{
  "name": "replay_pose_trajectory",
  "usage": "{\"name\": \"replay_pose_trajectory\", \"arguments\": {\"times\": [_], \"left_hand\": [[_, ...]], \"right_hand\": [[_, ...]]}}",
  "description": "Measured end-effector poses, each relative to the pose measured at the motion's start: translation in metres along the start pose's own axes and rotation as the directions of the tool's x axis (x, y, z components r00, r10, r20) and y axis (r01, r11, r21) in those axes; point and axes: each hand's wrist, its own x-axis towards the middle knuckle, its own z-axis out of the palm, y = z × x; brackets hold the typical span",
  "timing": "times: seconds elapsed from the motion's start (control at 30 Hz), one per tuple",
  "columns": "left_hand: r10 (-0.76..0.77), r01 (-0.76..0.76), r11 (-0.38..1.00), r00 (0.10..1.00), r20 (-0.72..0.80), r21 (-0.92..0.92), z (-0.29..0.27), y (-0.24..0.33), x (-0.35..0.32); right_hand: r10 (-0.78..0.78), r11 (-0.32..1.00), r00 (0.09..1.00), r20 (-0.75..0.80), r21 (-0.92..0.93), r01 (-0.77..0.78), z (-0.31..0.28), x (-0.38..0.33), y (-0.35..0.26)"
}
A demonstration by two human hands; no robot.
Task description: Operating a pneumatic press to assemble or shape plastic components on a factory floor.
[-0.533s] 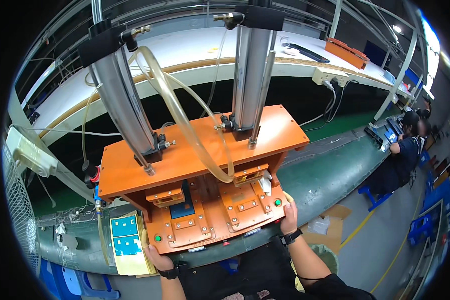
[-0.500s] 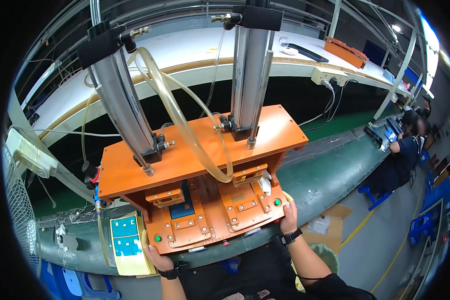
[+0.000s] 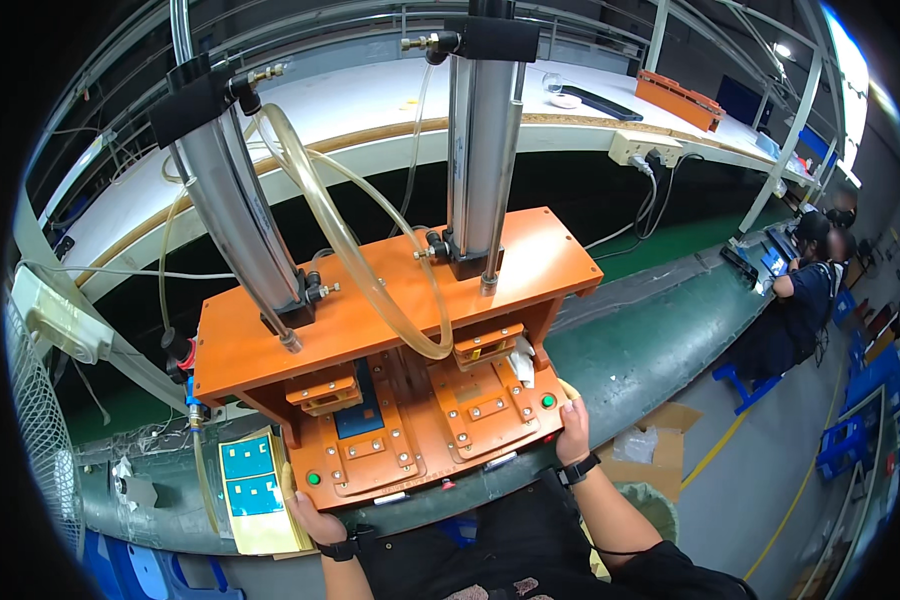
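Observation:
An orange two-station pneumatic press (image 3: 520,250) with two upright silver cylinders stands on the bench before me. My left hand (image 3: 315,518) grips the left front corner of its base, beside a green button (image 3: 314,479). At the right front corner, my right hand (image 3: 573,432) holds the base's side near another green button (image 3: 548,401). Yellowish covers show on a finger of each hand; the other fingers are partly hidden by the base. A dark blue sheet (image 3: 358,415) lies in the left station. White crumpled material (image 3: 521,362) sits by the right pressing block.
Left of the press lies a yellow stack with blue pieces (image 3: 252,478) on the green bench (image 3: 630,365). Clear hoses (image 3: 345,235) loop between the cylinders. A cardboard box (image 3: 660,440) is at the lower right. Farther right sits a co-worker (image 3: 805,300); a white shelf (image 3: 370,90) runs behind.
The whole view has shifted slightly, so the press and background appear a little farther left. Both hands keep their places at the base's sides.

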Motion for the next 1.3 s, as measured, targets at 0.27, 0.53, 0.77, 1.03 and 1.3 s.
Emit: {"name": "replay_pose_trajectory", "arguments": {"times": [0.27,0.53,0.77,1.03,1.3], "left_hand": [[-0.011,0.010,1.000,0.998,-0.065,-0.011,-0.018,-0.024,-0.001],[-0.067,0.067,0.998,0.998,-0.010,0.008,-0.030,-0.030,-0.002],[-0.032,0.032,0.999,0.999,0.008,0.034,-0.028,-0.029,-0.001],[-0.048,0.048,0.999,0.999,0.002,-0.005,-0.022,-0.023,-0.001],[0.008,-0.008,1.000,1.000,0.016,0.004,-0.007,-0.006,0.001]], "right_hand": [[0.010,0.999,1.000,-0.003,-0.031,-0.010,-0.002,0.000,0.001],[0.001,0.999,1.000,-0.011,-0.036,-0.001,-0.003,-0.001,0.002],[0.009,1.000,1.000,-0.022,0.006,-0.009,-0.001,-0.002,0.002],[-0.001,1.000,1.000,-0.017,-0.011,0.001,-0.002,-0.001,0.004],[-0.003,1.000,1.000,-0.017,-0.025,0.003,-0.004,-0.001,0.005]]}}
